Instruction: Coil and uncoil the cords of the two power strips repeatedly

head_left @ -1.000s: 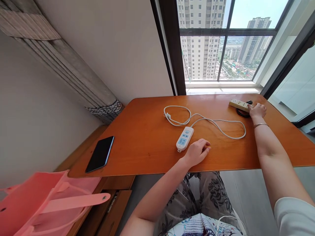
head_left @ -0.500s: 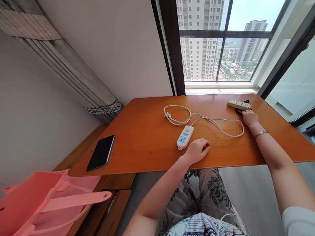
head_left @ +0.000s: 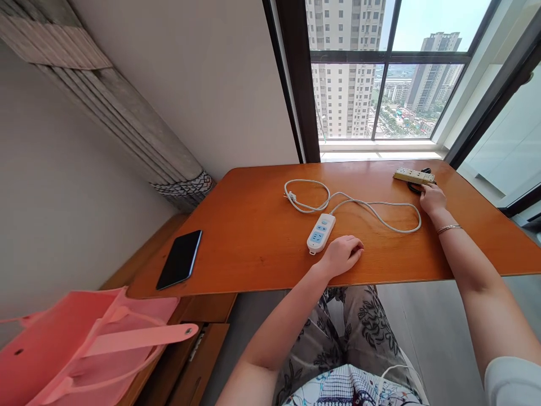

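Note:
My left hand (head_left: 341,255) rests on the wooden table near its front edge. Its fingers are loosely curled in, and nothing shows in them. Just left of it lies a white power strip (head_left: 321,233) with blue socket faces. A white cord (head_left: 376,211) loops from that strip across the table to a plug (head_left: 291,196). At the far right, my right hand (head_left: 433,199) is closed at the near right end of a yellowish power strip (head_left: 414,176). Its fingertips are partly hidden. The black cord (head_left: 415,188) of that strip is bunched beside and behind it.
A black tablet (head_left: 180,259) lies at the left of the orange-brown table (head_left: 245,225). Below left sits a pink bag (head_left: 84,349) with straps, by a wooden cabinet (head_left: 207,361). The window (head_left: 384,84) stands behind the table, with a curtain (head_left: 127,124) at left.
The view has shifted slightly, so everything sits a little to the right and higher. Both hands keep nearly the same places on the table.

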`<state>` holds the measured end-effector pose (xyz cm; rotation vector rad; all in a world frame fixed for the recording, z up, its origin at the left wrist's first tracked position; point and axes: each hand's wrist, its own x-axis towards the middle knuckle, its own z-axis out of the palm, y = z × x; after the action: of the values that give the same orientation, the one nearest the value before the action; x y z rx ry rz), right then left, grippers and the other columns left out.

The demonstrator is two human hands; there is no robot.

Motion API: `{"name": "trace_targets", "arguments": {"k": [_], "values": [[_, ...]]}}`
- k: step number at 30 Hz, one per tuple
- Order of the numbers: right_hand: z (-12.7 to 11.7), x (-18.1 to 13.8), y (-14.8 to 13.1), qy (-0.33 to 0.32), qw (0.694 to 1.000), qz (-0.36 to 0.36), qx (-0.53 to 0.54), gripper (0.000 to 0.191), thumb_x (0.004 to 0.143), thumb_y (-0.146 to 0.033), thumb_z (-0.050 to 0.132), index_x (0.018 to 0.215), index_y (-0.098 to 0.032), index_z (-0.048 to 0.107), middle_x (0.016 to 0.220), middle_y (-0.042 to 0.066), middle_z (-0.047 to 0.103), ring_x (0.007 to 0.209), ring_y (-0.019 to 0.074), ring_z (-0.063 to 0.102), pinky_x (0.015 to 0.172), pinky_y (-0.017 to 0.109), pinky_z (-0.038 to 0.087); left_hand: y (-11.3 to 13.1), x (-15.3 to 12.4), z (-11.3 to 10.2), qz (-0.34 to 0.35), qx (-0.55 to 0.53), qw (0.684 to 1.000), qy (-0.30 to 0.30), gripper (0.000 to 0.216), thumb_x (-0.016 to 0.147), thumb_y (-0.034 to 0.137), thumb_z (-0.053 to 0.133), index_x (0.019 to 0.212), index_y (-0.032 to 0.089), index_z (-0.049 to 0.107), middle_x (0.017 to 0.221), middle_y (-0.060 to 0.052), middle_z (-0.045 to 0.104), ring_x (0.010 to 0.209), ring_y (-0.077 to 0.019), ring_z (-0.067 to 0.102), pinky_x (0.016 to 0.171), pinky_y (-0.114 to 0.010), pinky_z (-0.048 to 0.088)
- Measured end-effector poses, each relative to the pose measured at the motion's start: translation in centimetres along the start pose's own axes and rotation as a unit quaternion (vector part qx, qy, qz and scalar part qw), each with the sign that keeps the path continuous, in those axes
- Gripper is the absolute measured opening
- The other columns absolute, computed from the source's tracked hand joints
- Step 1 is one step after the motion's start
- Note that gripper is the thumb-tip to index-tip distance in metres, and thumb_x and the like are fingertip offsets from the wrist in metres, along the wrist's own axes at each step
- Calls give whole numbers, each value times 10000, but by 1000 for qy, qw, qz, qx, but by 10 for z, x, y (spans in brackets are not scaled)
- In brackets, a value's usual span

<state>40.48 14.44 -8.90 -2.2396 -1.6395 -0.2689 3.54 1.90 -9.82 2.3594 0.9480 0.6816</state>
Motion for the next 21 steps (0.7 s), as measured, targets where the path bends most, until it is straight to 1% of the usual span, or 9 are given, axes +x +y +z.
{"name": "trace_targets", "arguments": {"k": [3,5,8,11,12,14,16,19,21], "values": [[-11,-17,-16,72,989,-27,125,411,893,-203,445,1200,-108,702,1285,183,641,1149,291,605,1002,423,475,0,0,1,2,3,1000,4,101,895,204,528,882,198,628,888,-61,683,837,-195,629,804,-338,505],[-21,-33,-34,79,978,-80,175,375,903,-248,461,1151,-136,718,1194,160,683,1083,278,626,970,413,490,0,0,2,1,-3,1000,9,96,889,193,528,892,196,625,903,-62,680,833,-191,634,802,-334,509],[-33,-62,-67,30,965,-169,200,346,943,-330,467,1090,-167,734,1085,126,726,1029,264,639,945,394,492,-1,-1,4,-2,-18,999,31,113,879,188,538,954,195,622,967,-69,675,846,-188,644,818,-334,518],[-37,-91,-95,-25,959,-244,145,395,931,-430,544,1189,-172,695,1168,133,718,1099,303,621,980,435,457,-3,0,5,-5,-26,997,78,160,869,177,544,1013,189,612,1045,-80,662,888,-191,646,858,-350,519],[-37,-99,-102,-32,960,-254,116,426,909,-440,586,1222,-165,676,1183,144,715,1126,325,608,997,459,436,-4,1,4,-7,-28,995,98,170,866,169,543,1023,186,607,1064,-83,657,894,-188,644,868,-354,518],[-35,-112,-111,-47,962,-262,68,437,889,-379,626,1261,-153,645,1171,161,721,1136,347,604,1011,487,406,-6,4,1,-16,-32,989,142,187,863,156,540,1039,185,598,1090,-86,646,900,-182,641,878,-357,521],[-33,-122,-115,-82,960,-261,61,386,905,-263,580,1270,-147,622,1158,168,725,1090,322,635,972,456,429,-9,8,-5,-25,-28,982,184,201,864,158,541,1057,190,589,1110,-90,641,965,-193,638,912,-367,519],[-34,-133,-115,-125,952,-247,132,355,930,-175,468,1262,-133,586,1172,170,711,1019,265,671,866,377,480,-16,16,-20,-33,2,973,227,254,858,168,562,1110,196,576,1198,-105,633,1171,-238,591,1045,-423,465],[-41,-140,-113,-122,939,-244,209,337,937,-185,440,1245,-138,569,1098,141,718,959,236,679,807,345,493,-26,21,-33,-48,23,970,235,335,841,160,579,1175,188,561,1282,-127,612,1262,-268,550,1108,-463,414]]}}
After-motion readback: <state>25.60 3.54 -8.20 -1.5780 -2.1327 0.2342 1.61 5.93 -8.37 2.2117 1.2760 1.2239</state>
